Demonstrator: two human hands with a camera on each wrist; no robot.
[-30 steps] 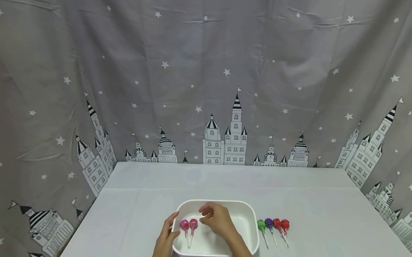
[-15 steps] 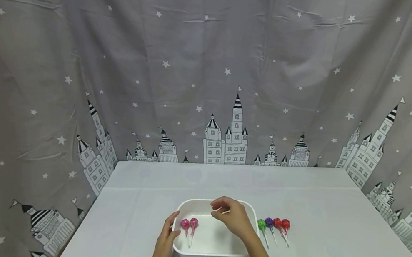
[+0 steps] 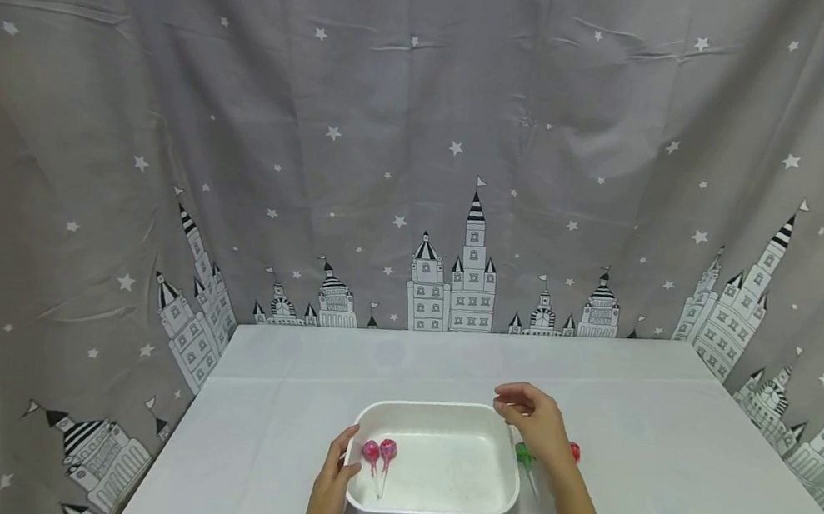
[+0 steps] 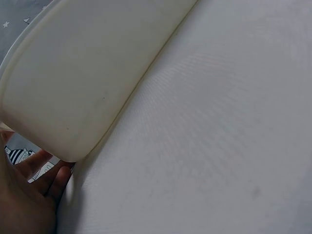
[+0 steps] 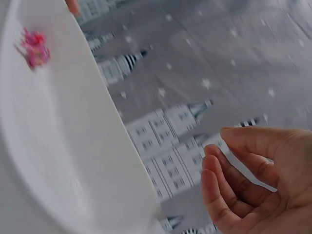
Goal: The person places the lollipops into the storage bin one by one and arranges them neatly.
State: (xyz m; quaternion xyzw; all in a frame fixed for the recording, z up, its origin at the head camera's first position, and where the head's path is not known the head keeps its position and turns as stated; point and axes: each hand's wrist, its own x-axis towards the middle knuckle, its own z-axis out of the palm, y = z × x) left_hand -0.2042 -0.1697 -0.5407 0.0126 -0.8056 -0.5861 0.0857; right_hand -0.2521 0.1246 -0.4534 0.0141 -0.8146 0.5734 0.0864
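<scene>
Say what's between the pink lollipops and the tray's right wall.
Head view: only bare tray floor between the pink lollipops and the right wall.

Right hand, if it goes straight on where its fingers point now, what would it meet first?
Most likely the white tray, near its far right corner. Depth is unclear, though: the right hand may be high enough to pass over it.
</scene>
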